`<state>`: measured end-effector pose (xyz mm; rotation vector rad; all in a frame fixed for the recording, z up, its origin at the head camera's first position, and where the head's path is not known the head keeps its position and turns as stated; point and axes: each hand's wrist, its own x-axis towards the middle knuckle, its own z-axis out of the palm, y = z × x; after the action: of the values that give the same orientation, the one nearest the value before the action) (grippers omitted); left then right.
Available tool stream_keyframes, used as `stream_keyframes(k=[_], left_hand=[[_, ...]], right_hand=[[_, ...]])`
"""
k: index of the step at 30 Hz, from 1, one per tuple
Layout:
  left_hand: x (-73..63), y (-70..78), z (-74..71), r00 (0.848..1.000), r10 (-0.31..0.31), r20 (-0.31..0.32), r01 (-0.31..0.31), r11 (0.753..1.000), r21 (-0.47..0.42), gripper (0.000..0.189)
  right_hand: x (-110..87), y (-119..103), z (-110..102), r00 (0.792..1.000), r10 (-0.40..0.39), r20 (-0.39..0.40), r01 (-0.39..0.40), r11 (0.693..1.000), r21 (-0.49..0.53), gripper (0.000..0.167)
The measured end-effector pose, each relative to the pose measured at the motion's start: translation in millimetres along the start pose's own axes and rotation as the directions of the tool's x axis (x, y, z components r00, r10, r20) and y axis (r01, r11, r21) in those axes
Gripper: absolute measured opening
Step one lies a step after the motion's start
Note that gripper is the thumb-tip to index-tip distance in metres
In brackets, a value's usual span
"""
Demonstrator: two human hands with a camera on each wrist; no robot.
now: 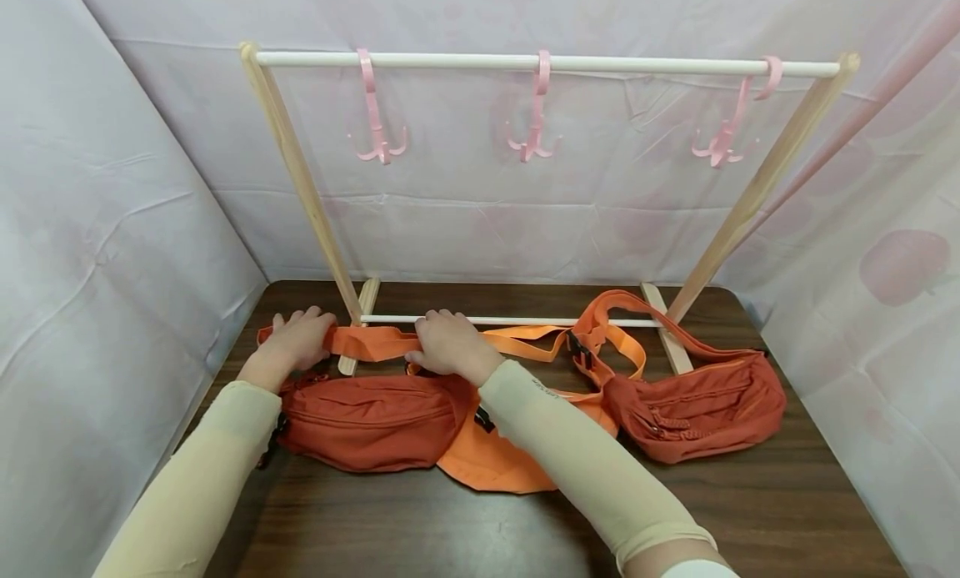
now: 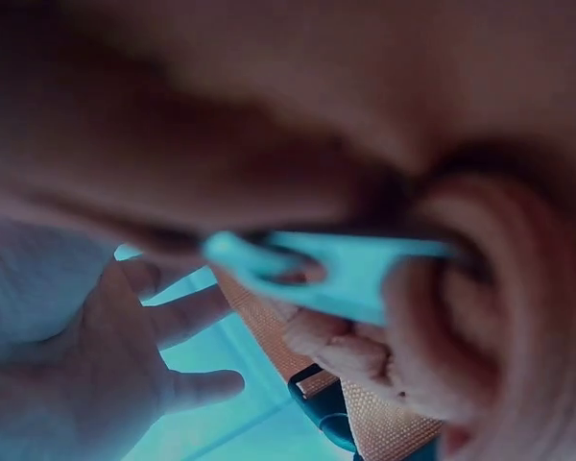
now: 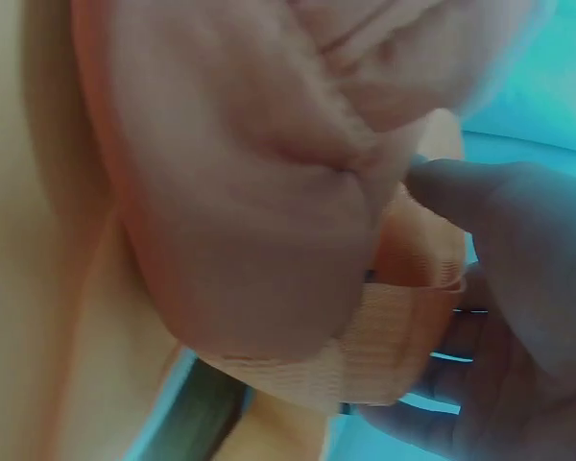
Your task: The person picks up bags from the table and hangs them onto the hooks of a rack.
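A rust-red waist bag (image 1: 371, 424) lies zip side up on the table, its orange-red strap (image 1: 372, 343) stretched along behind it. My right hand (image 1: 453, 344) grips the strap; in the right wrist view, thumb and fingers of that hand (image 3: 523, 288) are on either side of the strap (image 3: 389, 331). At the strap's left part is my left hand (image 1: 297, 338). In the left wrist view its fingers (image 2: 187, 312) look straight and spread beside the strap webbing (image 2: 259, 322), thumb apart. Part of the strap is hidden under this hand.
A second rust-red waist bag (image 1: 705, 403) lies at the right, its strap (image 1: 588, 319) looped behind. Between the bags spreads bright orange fabric (image 1: 498, 461), partly covered. A rack stands behind, with a white top rail (image 1: 465, 62) and pink hooks (image 1: 536, 123).
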<state>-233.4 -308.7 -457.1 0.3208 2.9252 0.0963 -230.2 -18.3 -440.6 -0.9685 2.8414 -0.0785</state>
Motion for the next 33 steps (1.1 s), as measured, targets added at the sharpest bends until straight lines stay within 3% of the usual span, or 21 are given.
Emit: stream_keyframes(k=[7, 13, 16, 24, 30, 33], left_hand=[[1.6, 0.1, -1.1, 1.0, 0.022, 0.011, -0.023, 1.0, 0.017, 0.037], [1.7, -1.4, -4.0, 0.998, 0.011, 0.055, -0.012, 1.0, 0.014, 0.024], [0.3, -2.4, -4.9, 0.999, 0.007, 0.047, -0.008, 1.0, 0.008, 0.017], [-7.1, -5.3, -11.6, 0.996, 0.021, -0.087, -0.025, 0.999, -0.047, 0.007], [-13.3, 1.6, -26.6, 0.974, 0.016, -0.227, -0.044, 0.992, -0.116, 0.008], [-16.6, 8.5, -36.0, 0.962, 0.03, -0.271, -0.082, 0.98, -0.18, 0.008]], right_hand=[[4.4, -0.1, 5.2, 1.0, -0.006, 0.005, 0.006, 1.0, 0.015, 0.047], [6.3, -1.6, 8.9, 1.0, -0.016, 0.0, 0.016, 0.999, 0.03, 0.035], [6.2, -1.6, 10.6, 1.0, -0.018, -0.01, 0.018, 0.999, 0.028, 0.031], [2.3, 1.3, 11.5, 0.999, 0.017, -0.045, -0.014, 0.999, 0.047, 0.025], [-0.9, 2.1, 5.3, 0.996, 0.044, -0.08, -0.032, 0.988, 0.153, 0.019], [-1.9, 1.3, 3.0, 0.994, 0.06, -0.089, -0.038, 0.974, 0.222, 0.024]])
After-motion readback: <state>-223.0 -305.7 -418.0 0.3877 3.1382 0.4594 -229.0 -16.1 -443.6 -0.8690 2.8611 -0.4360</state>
